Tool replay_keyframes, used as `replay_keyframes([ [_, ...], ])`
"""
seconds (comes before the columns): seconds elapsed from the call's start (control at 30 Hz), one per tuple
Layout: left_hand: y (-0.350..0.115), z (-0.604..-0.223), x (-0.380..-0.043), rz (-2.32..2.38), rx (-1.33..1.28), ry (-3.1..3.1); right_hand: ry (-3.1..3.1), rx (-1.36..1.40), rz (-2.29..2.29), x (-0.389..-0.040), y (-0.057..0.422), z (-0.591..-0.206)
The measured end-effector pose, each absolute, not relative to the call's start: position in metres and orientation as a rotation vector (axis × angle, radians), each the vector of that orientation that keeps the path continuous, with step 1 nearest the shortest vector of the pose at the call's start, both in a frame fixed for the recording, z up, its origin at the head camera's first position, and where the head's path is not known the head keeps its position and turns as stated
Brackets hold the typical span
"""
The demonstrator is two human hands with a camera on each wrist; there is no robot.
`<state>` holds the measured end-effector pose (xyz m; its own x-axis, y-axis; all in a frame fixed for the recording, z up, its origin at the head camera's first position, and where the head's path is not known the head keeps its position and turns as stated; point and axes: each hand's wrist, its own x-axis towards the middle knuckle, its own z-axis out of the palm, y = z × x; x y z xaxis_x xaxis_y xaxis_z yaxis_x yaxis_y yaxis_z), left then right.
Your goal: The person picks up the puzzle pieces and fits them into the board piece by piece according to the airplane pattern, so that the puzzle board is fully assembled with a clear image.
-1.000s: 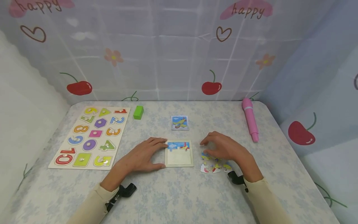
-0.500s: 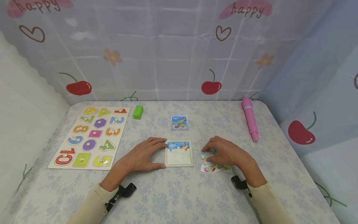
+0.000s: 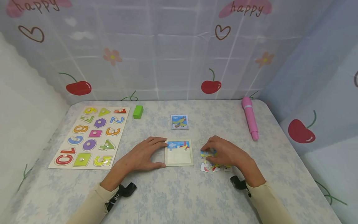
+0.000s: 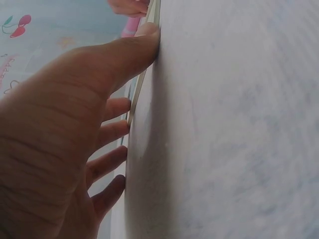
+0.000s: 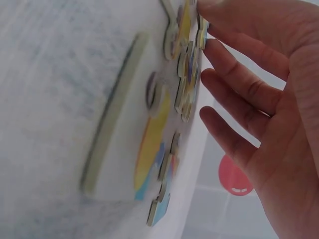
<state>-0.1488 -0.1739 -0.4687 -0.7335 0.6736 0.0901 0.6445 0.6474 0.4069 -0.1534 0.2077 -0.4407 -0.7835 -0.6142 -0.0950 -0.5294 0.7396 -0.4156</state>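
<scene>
A square wooden puzzle tray point(image 3: 179, 158) lies in the middle of the table, with blue-sky pieces point(image 3: 174, 145) along its top row and bare wood below. My left hand point(image 3: 143, 155) rests at its left side, fingertips near the upper corner and thumb at the lower edge. To the right, my right hand point(image 3: 225, 151) reaches down over loose jigsaw pieces point(image 3: 204, 167). Its thumb and index finger pinch a blue-and-yellow jigsaw piece point(image 3: 205, 153), seen edge-on in the right wrist view. The hand partly covers several other pieces.
Behind the tray lies a small airplane picture card point(image 3: 180, 122). A number puzzle board point(image 3: 95, 119) is at left, with a green block point(image 3: 138, 112) by its top corner. A pink microphone-shaped toy point(image 3: 250, 119) lies at back right. A printed curtain point(image 3: 179, 46) hangs behind.
My right hand has lowered and shifted slightly right onto the loose pieces, its thumb and index finger now at one piece. My left hand has stayed against the tray.
</scene>
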Motion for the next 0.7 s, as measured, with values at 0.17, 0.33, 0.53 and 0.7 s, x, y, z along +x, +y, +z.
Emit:
replay_keyframes([
  [0.17, -0.173, -0.469, -0.149, 0.639, 1.111, 2.794, 2.727, -0.917, -0.532, -0.157, 0.202, -0.440],
  [0.33, -0.173, -0.470, -0.149, 0.641, 1.088, 2.795, 2.722, -0.966, -0.521, -0.162, 0.194, -0.434],
  [0.53, -0.173, -0.471, -0.149, 0.627, 1.077, 2.793, 2.712, -1.015, -0.521, -0.168, 0.179, -0.425],
  [0.7, -0.173, -0.471, -0.150, 0.622, 1.092, 2.806, 2.696, -1.060, -0.528, -0.173, 0.168, -0.420],
])
